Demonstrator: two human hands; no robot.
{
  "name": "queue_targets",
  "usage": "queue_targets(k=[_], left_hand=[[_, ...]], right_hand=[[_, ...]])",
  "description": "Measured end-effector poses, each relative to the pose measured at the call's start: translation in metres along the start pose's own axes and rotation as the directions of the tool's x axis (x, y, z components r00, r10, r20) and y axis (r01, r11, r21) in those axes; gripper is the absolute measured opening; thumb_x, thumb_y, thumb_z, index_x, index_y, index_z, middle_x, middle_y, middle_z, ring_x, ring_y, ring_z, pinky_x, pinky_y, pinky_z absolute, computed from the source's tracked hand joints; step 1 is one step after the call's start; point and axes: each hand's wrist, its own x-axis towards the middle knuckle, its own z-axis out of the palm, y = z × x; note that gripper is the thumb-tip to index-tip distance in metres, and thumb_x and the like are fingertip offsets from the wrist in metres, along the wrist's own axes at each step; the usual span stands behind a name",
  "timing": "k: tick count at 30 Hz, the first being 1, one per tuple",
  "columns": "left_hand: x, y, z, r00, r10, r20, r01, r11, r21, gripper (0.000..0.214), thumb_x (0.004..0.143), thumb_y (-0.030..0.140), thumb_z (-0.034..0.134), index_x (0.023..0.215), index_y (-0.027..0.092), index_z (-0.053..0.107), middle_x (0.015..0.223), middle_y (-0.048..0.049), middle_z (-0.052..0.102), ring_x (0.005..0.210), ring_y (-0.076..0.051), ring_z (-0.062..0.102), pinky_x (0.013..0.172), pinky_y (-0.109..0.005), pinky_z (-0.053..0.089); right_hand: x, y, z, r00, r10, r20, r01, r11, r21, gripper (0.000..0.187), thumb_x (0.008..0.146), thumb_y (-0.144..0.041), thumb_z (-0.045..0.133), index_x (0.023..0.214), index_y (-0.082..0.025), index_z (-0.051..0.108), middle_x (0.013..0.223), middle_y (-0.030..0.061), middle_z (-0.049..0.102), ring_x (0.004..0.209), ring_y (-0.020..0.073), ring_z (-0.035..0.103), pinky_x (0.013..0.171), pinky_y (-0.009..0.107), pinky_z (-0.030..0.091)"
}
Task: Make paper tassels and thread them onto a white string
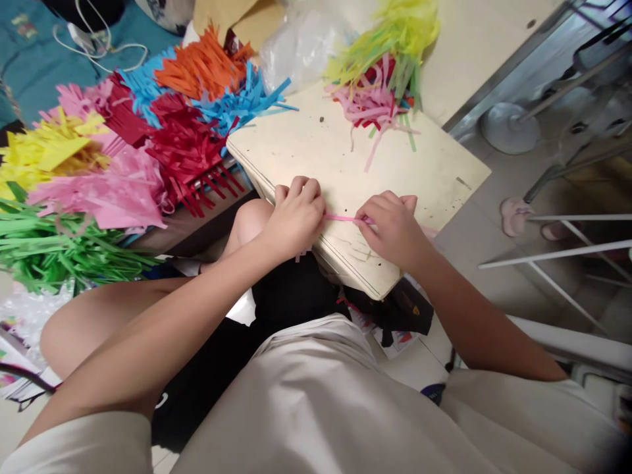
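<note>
A thin pink paper strip [340,217], drawn straight and looking twisted, runs between my two hands just over the near edge of a cream tabletop [281,155]. My left hand [299,214] is closed on its left end, knuckles up. The fingers of my right hand [388,224] pinch the other end. Some pink fringe [300,255] hangs below my left hand. Farther back on the tabletop lies a pile of tissue tassels, with yellow fringe [390,39] on top and pink fringe [368,99] in front.
To the left are heaps of cut fringe: green [74,243], pink [108,187], yellow [54,151], red [190,141], orange [207,62] and blue [241,99]. Clear plastic wrap [301,49] lies behind. White rack bars [567,253] and pink shoes [514,216] are at the right.
</note>
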Motion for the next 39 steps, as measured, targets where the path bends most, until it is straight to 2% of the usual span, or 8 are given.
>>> queue_targets(k=[5, 10, 20, 23, 28, 32, 35, 39], left_hand=[[0.004, -0.003, -0.001, 0.999, -0.040, 0.000, 0.040, 0.999, 0.005, 0.023, 0.113, 0.029, 0.059, 0.105, 0.016, 0.077, 0.134, -0.0242, 0.067, 0.141, -0.050, 0.053, 0.114, -0.069, 0.047], [0.008, -0.004, -0.001, 0.996, -0.087, 0.036, 0.086, 0.996, 0.020, 0.021, 0.110, 0.021, 0.060, 0.099, 0.014, 0.077, 0.134, -0.0251, 0.064, 0.146, -0.054, 0.052, 0.118, -0.077, 0.043], [0.014, -0.022, 0.007, 0.998, -0.062, -0.022, 0.062, 0.997, -0.039, 0.018, 0.107, 0.030, 0.071, 0.100, 0.016, 0.080, 0.120, -0.0196, 0.062, 0.142, -0.053, 0.051, 0.118, -0.080, 0.045], [0.018, -0.020, 0.005, 0.997, -0.071, -0.031, 0.069, 0.996, -0.061, 0.015, 0.106, 0.030, 0.073, 0.099, 0.018, 0.079, 0.121, -0.0188, 0.061, 0.139, -0.051, 0.052, 0.115, -0.077, 0.047], [0.020, -0.003, -0.004, 0.989, -0.143, 0.044, 0.147, 0.984, -0.100, 0.016, 0.105, 0.019, 0.067, 0.098, 0.020, 0.081, 0.123, -0.0156, 0.063, 0.131, -0.042, 0.053, 0.113, -0.065, 0.047], [0.016, 0.000, -0.009, 0.982, -0.175, 0.068, 0.184, 0.970, -0.156, 0.025, 0.104, 0.012, 0.062, 0.099, 0.021, 0.085, 0.127, -0.0138, 0.068, 0.132, -0.037, 0.052, 0.112, -0.059, 0.043], [0.011, -0.003, -0.010, 0.992, -0.118, 0.055, 0.125, 0.980, -0.157, 0.029, 0.108, 0.012, 0.062, 0.104, 0.024, 0.088, 0.132, -0.0126, 0.072, 0.137, -0.038, 0.053, 0.109, -0.058, 0.040], [0.006, 0.004, -0.008, 0.998, 0.066, 0.003, -0.066, 0.998, -0.007, 0.022, 0.112, 0.020, 0.066, 0.107, 0.019, 0.087, 0.137, -0.0173, 0.076, 0.149, -0.044, 0.051, 0.109, -0.061, 0.038]], right_hand=[[0.001, 0.004, 0.002, 0.997, 0.069, -0.032, -0.068, 0.997, 0.037, 0.019, 0.107, -0.022, 0.059, 0.089, -0.021, 0.063, 0.103, 0.0108, 0.080, 0.110, 0.0328, 0.063, 0.095, 0.051, 0.028], [0.002, 0.006, 0.004, 0.986, 0.159, -0.053, -0.154, 0.984, 0.088, 0.019, 0.102, -0.021, 0.063, 0.082, -0.020, 0.062, 0.095, 0.0110, 0.075, 0.105, 0.0327, 0.063, 0.092, 0.049, 0.027], [0.009, 0.016, 0.015, 0.962, 0.272, -0.039, -0.268, 0.960, 0.075, 0.018, 0.100, -0.025, 0.071, 0.084, -0.020, 0.064, 0.104, 0.0143, 0.075, 0.113, 0.0367, 0.058, 0.098, 0.050, 0.033], [0.009, 0.006, 0.009, 0.972, 0.228, -0.057, -0.226, 0.973, 0.034, 0.008, 0.098, -0.017, 0.069, 0.091, -0.020, 0.070, 0.106, 0.0144, 0.074, 0.112, 0.0355, 0.057, 0.095, 0.049, 0.030], [0.002, -0.024, 0.002, 0.998, 0.041, -0.037, -0.047, 0.985, -0.167, 0.029, 0.100, 0.000, 0.054, 0.101, -0.019, 0.076, 0.111, 0.0136, 0.077, 0.116, 0.0338, 0.053, 0.096, 0.050, 0.027], [-0.007, -0.040, 0.003, 1.000, 0.008, -0.005, -0.009, 0.956, -0.292, 0.026, 0.103, -0.001, 0.055, 0.100, -0.018, 0.074, 0.111, 0.0121, 0.078, 0.115, 0.0329, 0.053, 0.098, 0.050, 0.026], [-0.010, -0.042, 0.005, 1.000, -0.009, -0.021, 0.002, 0.951, -0.309, 0.020, 0.111, -0.011, 0.057, 0.105, -0.016, 0.075, 0.114, 0.0150, 0.076, 0.115, 0.0342, 0.054, 0.098, 0.049, 0.028], [-0.002, -0.032, 0.009, 0.999, -0.014, -0.036, 0.004, 0.967, -0.254, 0.021, 0.115, -0.020, 0.055, 0.108, -0.015, 0.074, 0.111, 0.0170, 0.076, 0.115, 0.0359, 0.057, 0.095, 0.047, 0.028]])
